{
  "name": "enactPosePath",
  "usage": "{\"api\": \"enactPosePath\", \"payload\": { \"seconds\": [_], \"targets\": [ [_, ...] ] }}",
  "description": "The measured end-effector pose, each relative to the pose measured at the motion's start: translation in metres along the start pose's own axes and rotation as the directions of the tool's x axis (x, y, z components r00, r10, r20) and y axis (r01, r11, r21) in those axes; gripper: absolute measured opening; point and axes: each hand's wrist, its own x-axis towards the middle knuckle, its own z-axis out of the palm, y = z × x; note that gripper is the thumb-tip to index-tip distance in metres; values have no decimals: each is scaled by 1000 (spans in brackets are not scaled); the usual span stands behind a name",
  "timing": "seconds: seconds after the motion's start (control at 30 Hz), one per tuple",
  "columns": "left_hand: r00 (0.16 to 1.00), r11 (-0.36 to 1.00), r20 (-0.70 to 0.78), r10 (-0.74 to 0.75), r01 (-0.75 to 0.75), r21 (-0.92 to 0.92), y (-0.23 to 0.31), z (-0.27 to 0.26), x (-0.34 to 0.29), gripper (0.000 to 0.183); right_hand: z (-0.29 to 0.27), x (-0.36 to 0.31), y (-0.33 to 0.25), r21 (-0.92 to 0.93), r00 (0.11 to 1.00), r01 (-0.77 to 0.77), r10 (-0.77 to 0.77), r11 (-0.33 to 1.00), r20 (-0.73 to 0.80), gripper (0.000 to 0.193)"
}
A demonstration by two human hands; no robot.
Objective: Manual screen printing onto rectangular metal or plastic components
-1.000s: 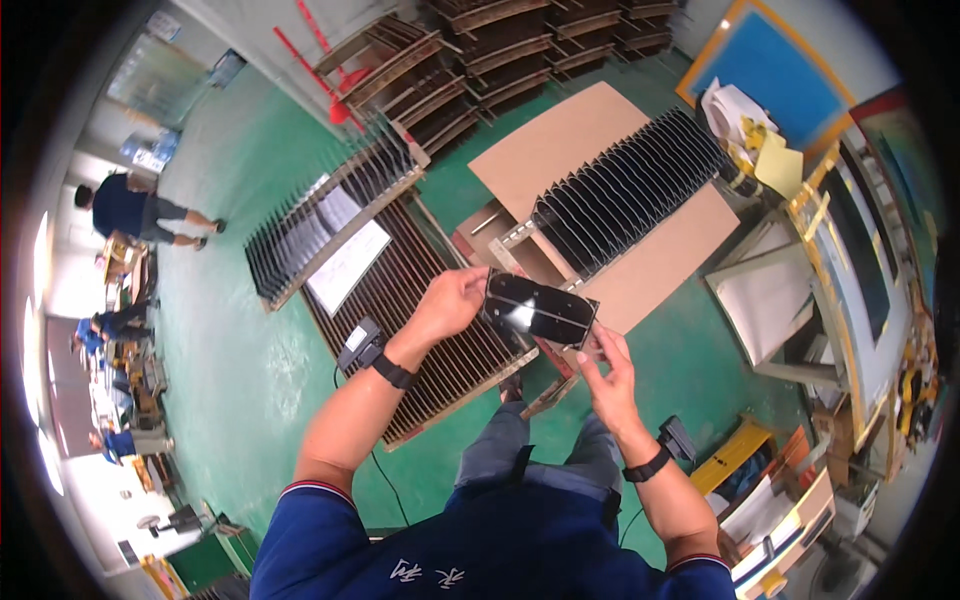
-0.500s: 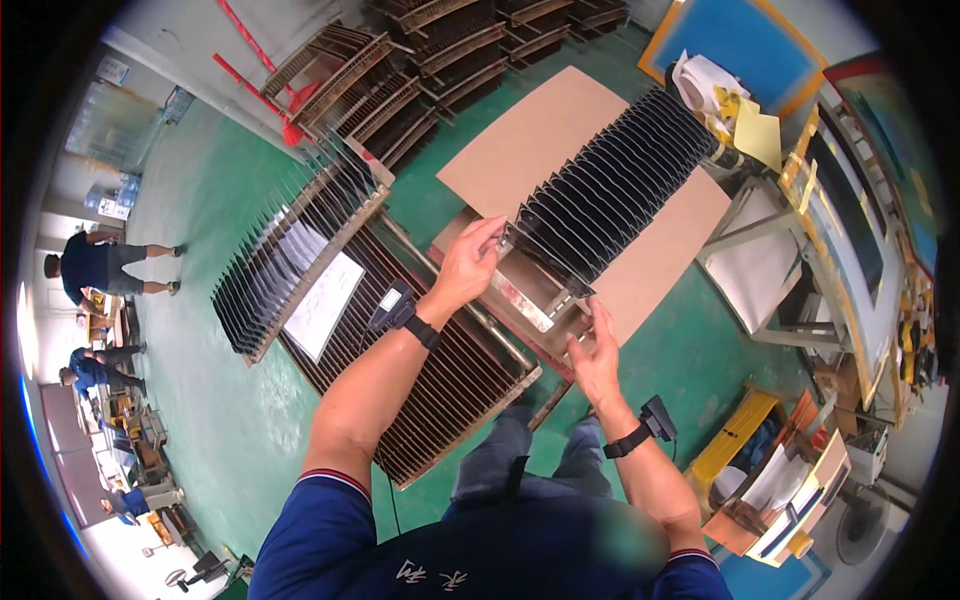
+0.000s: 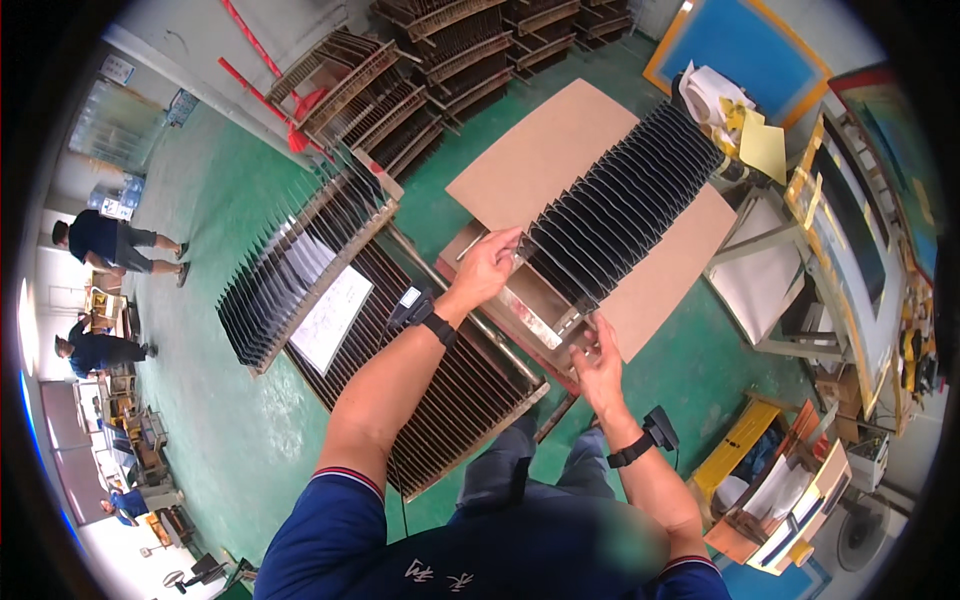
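A long row of thin black panels [image 3: 630,190] stands on edge, closely spaced, in a rack with a pale metal end frame [image 3: 530,312]. At the near end of the row, my left hand [image 3: 484,268] pinches the left edge of the nearest black panel. My right hand [image 3: 600,368] is at the same panel's right edge, its fingertips against the corner and its thumb lower, beside the end frame. My fingers partly hide both edges of that panel. Brown cardboard [image 3: 540,140] lies beneath the rack.
To the left, a slotted rack [image 3: 450,410] bears a smaller rack of dark panels [image 3: 260,325] and a written paper sheet [image 3: 332,318]. More racks [image 3: 450,50] are stacked at the back. Framed screens [image 3: 850,240] lean at right, above a yellow crate [image 3: 735,440]. Other people [image 3: 110,240] are far left.
The view has shifted slightly, so the racks appear a little lower and farther right. Both hands stay at the near end of the panel row. A person at far left has moved.
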Motion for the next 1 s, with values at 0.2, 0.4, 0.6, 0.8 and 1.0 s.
{"api": "enactPosePath", "payload": {
  "seconds": [0.2, 0.4, 0.6, 0.8, 1.0],
  "targets": [
    [999, 997, 7, -48, 48, -59, -1, 2, -4, 42, 0, -3, 0, -2, 999, 17, -17, 1000, -36, 63],
    [956, 973, -188, -224, 210, -92, 81, 0, -34, 34, -48, -61, 23, -169, 994, 21, -39, 985, -105, 54],
    [973, 961, -126, -192, 160, -227, 93, -29, -126, 36, -154, -148, 28, -126, 960, -206, 176, 970, -218, 43],
    [995, 962, 70, -67, 83, -259, 164, 46, -149, 35, -349, -243, 128, -278, 738, -430, 157, 859, -657, 34],
    [954, 968, 291, -68, 133, -212, 233, 163, -169, 35, -606, -344, 226, -325, 420, -651, -32, 686, -907, 29]
  ]
}}
